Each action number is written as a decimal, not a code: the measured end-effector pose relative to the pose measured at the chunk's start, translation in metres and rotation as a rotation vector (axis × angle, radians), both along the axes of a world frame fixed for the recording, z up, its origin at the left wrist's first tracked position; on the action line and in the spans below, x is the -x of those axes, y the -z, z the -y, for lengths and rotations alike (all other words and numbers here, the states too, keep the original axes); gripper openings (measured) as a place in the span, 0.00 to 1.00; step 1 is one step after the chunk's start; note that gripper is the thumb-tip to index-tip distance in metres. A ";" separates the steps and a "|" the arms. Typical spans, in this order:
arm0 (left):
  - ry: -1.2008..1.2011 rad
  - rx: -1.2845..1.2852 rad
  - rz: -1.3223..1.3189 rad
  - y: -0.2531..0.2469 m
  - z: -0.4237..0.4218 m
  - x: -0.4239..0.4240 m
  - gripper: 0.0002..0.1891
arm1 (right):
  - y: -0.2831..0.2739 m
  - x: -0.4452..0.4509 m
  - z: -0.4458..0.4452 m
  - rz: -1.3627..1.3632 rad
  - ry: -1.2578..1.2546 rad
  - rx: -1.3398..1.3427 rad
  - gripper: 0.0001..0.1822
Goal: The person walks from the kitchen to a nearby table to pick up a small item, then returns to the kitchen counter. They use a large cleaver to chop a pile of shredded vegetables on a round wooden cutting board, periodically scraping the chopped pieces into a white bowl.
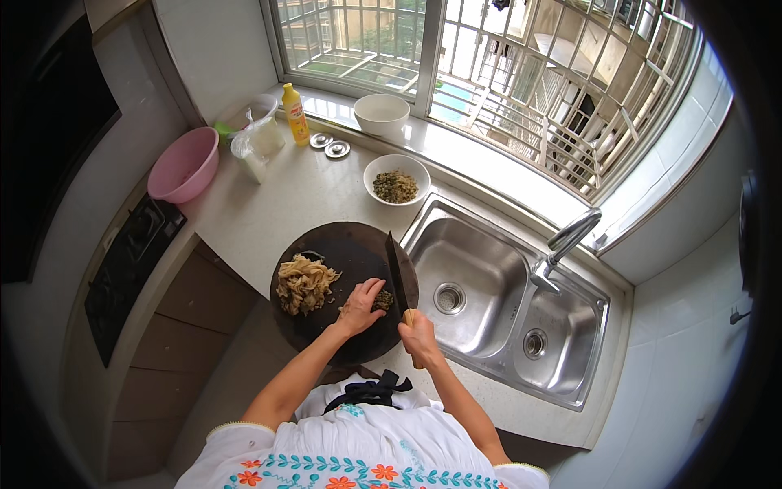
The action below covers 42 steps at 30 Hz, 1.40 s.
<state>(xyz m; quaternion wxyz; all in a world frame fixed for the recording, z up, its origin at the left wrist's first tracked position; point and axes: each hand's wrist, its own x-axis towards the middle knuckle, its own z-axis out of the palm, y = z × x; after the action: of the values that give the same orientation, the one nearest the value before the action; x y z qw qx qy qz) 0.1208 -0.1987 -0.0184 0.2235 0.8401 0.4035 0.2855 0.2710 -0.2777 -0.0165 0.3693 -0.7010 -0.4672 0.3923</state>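
Observation:
A round dark cutting board (342, 244) lies on the counter before me. My right hand (419, 336) grips the wooden handle of a kitchen knife (397, 269), whose dark blade points away from me over the board's right side. Just left of the blade, my left hand (360, 308) is curled around a small heap of chopped dark green vegetable (383, 299), visible between thumb and fingers. Part of that heap is hidden under the hand. A larger pile of light brown shredded vegetable (304, 284) sits on the board's left side.
Behind the board stands a white bowl (421, 174) of chopped vegetable. A steel double sink (482, 269) with a faucet (550, 263) is on the right. Left are a pink basin (189, 168), plastic bags (250, 150) and a gas hob (134, 263). A yellow bottle (295, 116) stands near the window.

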 end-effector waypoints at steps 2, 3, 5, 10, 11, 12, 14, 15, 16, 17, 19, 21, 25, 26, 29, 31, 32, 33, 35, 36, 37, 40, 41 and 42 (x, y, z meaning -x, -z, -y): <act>0.033 -0.017 -0.034 0.005 -0.003 0.001 0.24 | 0.012 0.004 0.000 0.096 -0.028 -0.016 0.10; 0.055 0.000 -0.063 0.009 -0.005 0.003 0.24 | 0.014 0.007 -0.001 0.143 -0.044 -0.024 0.10; 0.055 0.076 -0.091 0.016 -0.007 0.008 0.25 | 0.013 0.012 -0.002 0.165 -0.070 -0.051 0.11; -0.032 0.207 -0.020 0.014 0.001 0.011 0.26 | 0.001 0.013 -0.002 0.241 -0.107 -0.080 0.13; -0.024 0.164 -0.022 0.010 0.002 0.010 0.27 | 0.003 0.010 -0.002 0.255 -0.097 -0.118 0.12; -0.017 0.121 -0.023 0.001 0.004 0.008 0.27 | 0.004 0.008 -0.002 0.270 -0.089 -0.156 0.12; 0.024 0.043 -0.031 -0.003 0.001 0.004 0.27 | 0.010 0.001 -0.005 0.147 -0.072 -0.065 0.11; 0.051 0.008 -0.038 0.000 -0.003 0.003 0.27 | 0.009 -0.001 -0.007 0.087 -0.069 -0.019 0.11; 0.080 -0.027 -0.045 0.001 -0.006 0.002 0.26 | 0.005 -0.002 -0.007 0.056 -0.057 0.001 0.10; 0.115 -0.021 -0.082 0.002 -0.009 0.003 0.25 | 0.001 -0.003 -0.007 0.026 -0.044 0.020 0.10; 0.190 -0.006 -0.158 0.001 -0.012 0.002 0.23 | -0.014 -0.004 -0.006 -0.026 -0.023 0.065 0.10; 0.177 0.048 -0.144 0.005 -0.012 0.002 0.21 | -0.028 -0.003 -0.004 -0.071 -0.008 0.115 0.10; 0.075 0.133 -0.108 0.013 -0.004 0.002 0.20 | -0.028 -0.001 0.001 -0.117 -0.016 0.128 0.11; 0.056 0.143 -0.091 0.014 -0.002 0.002 0.20 | -0.025 0.000 0.002 -0.118 -0.020 0.119 0.11; 0.019 0.139 -0.029 0.007 0.004 0.000 0.20 | -0.002 0.001 0.004 -0.008 -0.037 0.031 0.11; 0.014 0.096 0.028 0.008 0.006 0.002 0.20 | 0.008 0.002 0.003 0.063 -0.049 -0.009 0.12; 0.015 0.081 0.021 0.010 0.006 0.002 0.19 | 0.011 0.002 0.003 0.078 -0.051 -0.008 0.12; 0.013 0.067 0.014 0.012 0.006 0.003 0.18 | 0.012 0.004 0.003 0.093 -0.054 -0.006 0.13; 0.011 0.036 0.011 0.015 0.005 0.003 0.15 | 0.009 0.008 0.002 0.109 -0.064 -0.013 0.13; 0.012 0.019 0.016 0.015 0.005 0.000 0.14 | 0.008 0.009 0.003 0.118 -0.066 -0.015 0.13; 0.013 0.002 0.021 0.015 0.005 -0.001 0.13 | 0.008 0.010 0.002 0.144 -0.077 -0.020 0.13; -0.040 -0.045 0.045 0.021 0.007 -0.004 0.10 | 0.008 0.012 0.002 0.179 -0.104 -0.007 0.13; -0.059 -0.043 0.054 0.022 0.008 -0.005 0.10 | 0.004 0.012 0.002 0.164 -0.109 0.018 0.12; -0.074 -0.040 0.065 0.023 0.009 -0.007 0.09 | 0.002 0.012 0.001 0.150 -0.112 0.042 0.12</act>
<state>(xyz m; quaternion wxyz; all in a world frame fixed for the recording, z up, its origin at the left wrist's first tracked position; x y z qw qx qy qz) 0.1274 -0.2079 -0.0414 0.2090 0.8191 0.4212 0.3287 0.2592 -0.2791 -0.0184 0.2961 -0.7089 -0.5234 0.3685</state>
